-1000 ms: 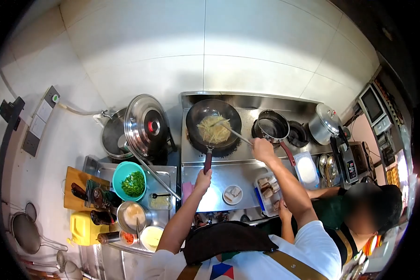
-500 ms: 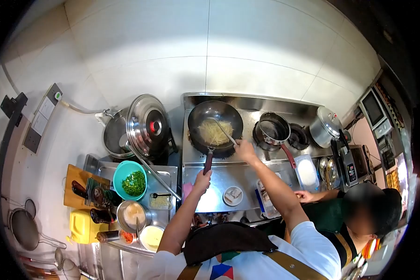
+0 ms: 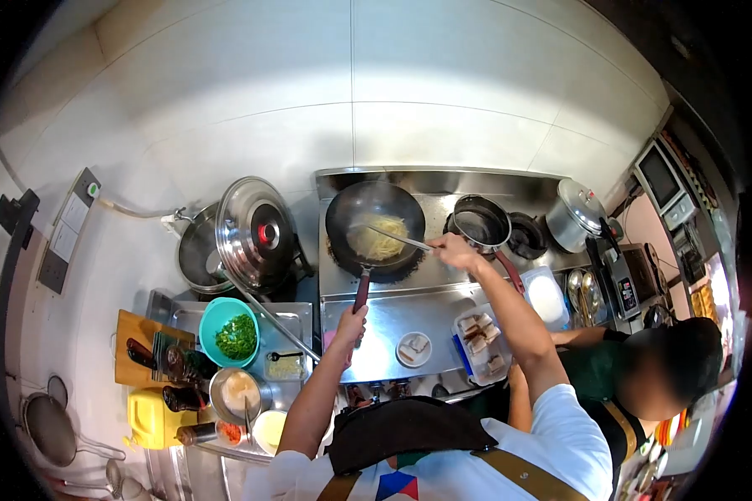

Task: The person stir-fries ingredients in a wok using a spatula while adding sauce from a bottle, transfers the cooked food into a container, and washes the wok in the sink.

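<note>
My left hand (image 3: 350,323) is wrapped round the dark red handle (image 3: 362,290) of a black wok (image 3: 342,209) on the stove. Pale yellow shredded strips (image 3: 382,240) lie in the wok, with faint steam over them. A metal spatula (image 3: 401,239) reaches from the right into the strips, its handle closed in my right hand (image 3: 453,250). Just beyond that hand stands an empty dark saucepan (image 3: 480,220) with a red handle. On the steel ledge in front sits a small white bowl (image 3: 414,349) with pale pieces in it.
A teal bowl of chopped greens (image 3: 235,334), a large steel lid (image 3: 255,225) and a yellow jug (image 3: 146,417) are at the left. A tub of brown-and-white chunks (image 3: 480,342), a pressure cooker (image 3: 575,217) and a co-worker (image 3: 593,367) are at the right.
My right hand has moved slightly right with the spatula, which now lies flatter across the wok. The view has shifted a little. The co-worker's hand beside the white tub has gone behind my arm.
</note>
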A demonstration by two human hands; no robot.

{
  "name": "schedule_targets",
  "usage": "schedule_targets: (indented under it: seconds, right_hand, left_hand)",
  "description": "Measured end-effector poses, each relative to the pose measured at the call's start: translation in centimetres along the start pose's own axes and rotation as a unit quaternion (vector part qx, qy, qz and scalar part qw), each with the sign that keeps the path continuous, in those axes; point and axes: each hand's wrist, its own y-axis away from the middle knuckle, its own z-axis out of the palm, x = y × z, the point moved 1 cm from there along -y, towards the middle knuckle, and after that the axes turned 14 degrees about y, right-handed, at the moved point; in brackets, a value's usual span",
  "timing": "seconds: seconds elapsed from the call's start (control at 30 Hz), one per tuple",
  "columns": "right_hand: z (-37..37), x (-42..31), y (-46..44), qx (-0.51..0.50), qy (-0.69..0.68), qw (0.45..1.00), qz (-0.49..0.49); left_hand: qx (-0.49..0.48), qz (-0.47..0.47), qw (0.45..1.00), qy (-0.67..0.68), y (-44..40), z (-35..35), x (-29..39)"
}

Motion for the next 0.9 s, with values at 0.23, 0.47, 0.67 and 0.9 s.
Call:
schedule_targets:
  seconds: [0.23,0.47,0.67,0.9]
  right_hand:
    - [1.6,-1.3,0.2,-0.080,-0.253,0.960,0.091]
    - [-4.8,-2.5,3.0,0.029,0.194,0.980,-0.012]
    - [-10.5,-8.9,7.0,0.008,0.368,0.930,0.009]
    - [-6.6,-7.0,1.2,-0.010,0.394,0.919,0.008]
  left_hand:
    - [0.002,0.001,1.000,-0.002,-0.1,-0.2,-0.1]
    - [0.002,0.009,1.000,-0.018,-0.7,-0.4,-0.7]
    - [0.035,0.016,0.999,-0.035,-0.1,0.5,-0.5]
    - [0.035,0.029,0.999,-0.029,-1.1,0.7,-2.2]
